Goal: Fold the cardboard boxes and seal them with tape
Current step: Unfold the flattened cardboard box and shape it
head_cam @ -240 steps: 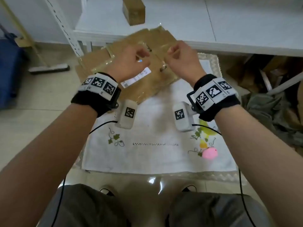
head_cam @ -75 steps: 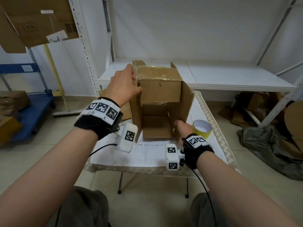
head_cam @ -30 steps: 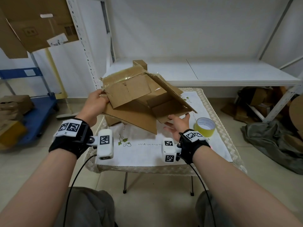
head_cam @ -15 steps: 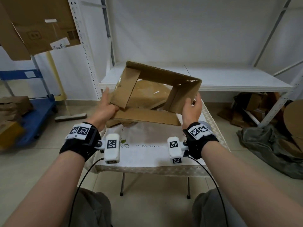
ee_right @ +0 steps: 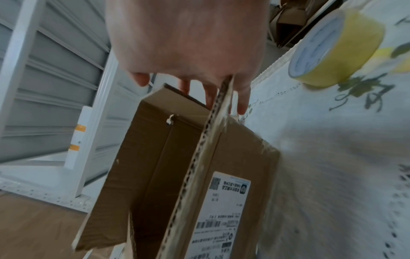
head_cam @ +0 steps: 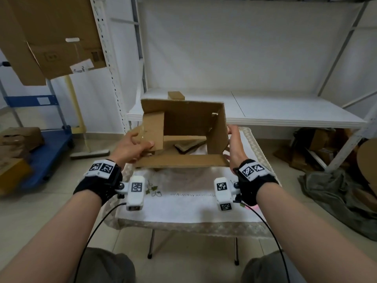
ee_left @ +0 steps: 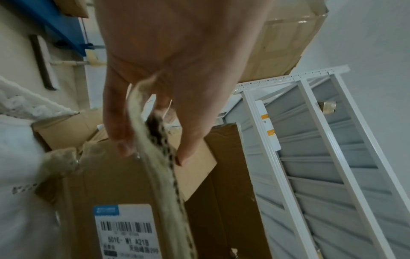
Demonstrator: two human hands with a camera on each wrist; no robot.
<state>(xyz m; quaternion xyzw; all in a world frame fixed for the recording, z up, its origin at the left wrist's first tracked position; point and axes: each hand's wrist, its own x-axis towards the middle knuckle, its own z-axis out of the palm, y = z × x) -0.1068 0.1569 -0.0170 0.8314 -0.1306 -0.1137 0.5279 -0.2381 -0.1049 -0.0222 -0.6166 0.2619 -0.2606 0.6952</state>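
Note:
A brown cardboard box (head_cam: pixel 187 119) is held just above the cloth-covered table (head_cam: pixel 183 203), its open side facing me and flaps spread. My left hand (head_cam: pixel 142 146) grips the left flap, and in the left wrist view thumb and fingers (ee_left: pixel 124 140) pinch the cardboard (ee_left: pixel 111 184) edge. My right hand (head_cam: pixel 232 139) holds the right wall from outside; in the right wrist view the front edge of the box (ee_right: pixel 155 166) runs between its fingers (ee_right: pixel 242 103). A yellow tape roll (ee_right: pixel 332 49) lies on the cloth to the right, hidden in the head view.
Flattened cardboard (head_cam: pixel 187 147) lies on the table under the box. Behind stands a white shelf (head_cam: pixel 285 111) with a small cardboard block (head_cam: pixel 176 95). A blue cart (head_cam: pixel 47 144) with boxes is at the left, grey cloth (head_cam: pixel 334 190) and cardboard scraps on the floor at the right.
The box has gone from tilted and skewed to squared up and sits lower, closer to the table. Both hands have kept hold of its left and right sides.

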